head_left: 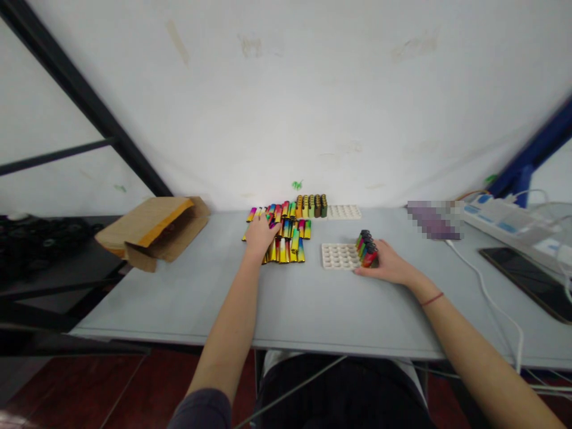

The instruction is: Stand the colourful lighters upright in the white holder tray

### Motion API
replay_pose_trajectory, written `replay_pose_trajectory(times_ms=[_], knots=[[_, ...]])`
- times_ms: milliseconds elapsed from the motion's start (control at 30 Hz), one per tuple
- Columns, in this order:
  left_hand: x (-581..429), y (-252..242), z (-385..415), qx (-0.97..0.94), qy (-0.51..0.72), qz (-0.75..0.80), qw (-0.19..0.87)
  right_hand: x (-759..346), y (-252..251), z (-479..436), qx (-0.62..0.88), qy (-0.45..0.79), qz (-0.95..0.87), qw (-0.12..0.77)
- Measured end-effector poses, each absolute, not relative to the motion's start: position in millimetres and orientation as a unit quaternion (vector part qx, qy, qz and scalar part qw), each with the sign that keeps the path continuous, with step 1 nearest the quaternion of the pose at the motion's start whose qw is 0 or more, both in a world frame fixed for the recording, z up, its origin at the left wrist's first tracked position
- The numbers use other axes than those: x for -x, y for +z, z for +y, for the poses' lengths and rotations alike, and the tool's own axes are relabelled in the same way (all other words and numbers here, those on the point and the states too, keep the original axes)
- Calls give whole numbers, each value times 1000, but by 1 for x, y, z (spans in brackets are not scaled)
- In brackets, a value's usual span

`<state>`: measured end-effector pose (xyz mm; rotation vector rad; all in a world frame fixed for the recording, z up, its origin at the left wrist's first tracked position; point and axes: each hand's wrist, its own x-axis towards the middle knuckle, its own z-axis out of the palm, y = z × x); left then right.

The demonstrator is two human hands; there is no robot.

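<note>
My left hand [260,234] reaches into a pile of colourful lighters [286,235] lying on the grey table [187,292], its fingers curled on them; I cannot tell if it grips one. My right hand [385,262] rests at the right end of a white slotted tray [339,256], fingers against a row of upright lighters [367,247] standing in that tray. Behind, a second white tray [345,211] holds a block of upright lighters [311,205] at its left side.
An open cardboard box [154,229] lies on its side at the table's left. At the right are a power strip [496,217], a white cable [491,298] and a dark phone [527,280]. A white wall stands right behind the table.
</note>
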<state>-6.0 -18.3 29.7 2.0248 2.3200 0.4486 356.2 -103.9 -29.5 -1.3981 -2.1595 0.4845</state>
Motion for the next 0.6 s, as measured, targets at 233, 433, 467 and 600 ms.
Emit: replay_pose_trajectory(times_ms=[233,433,467,600], knots=[[-1,27,-21,-662,113,741,-13,-356,-31,-104,519,179,-793,262],[-16,25,-28,-678,89,729,-8,-355,-31,-104,519,172,-794,264],[-18,24,-28,-674,85,734,-7,-356,-32,-104,518,171,-795,264],[-22,22,-29,-655,81,751,16,-356,-33,-103,516,170,-798,261]])
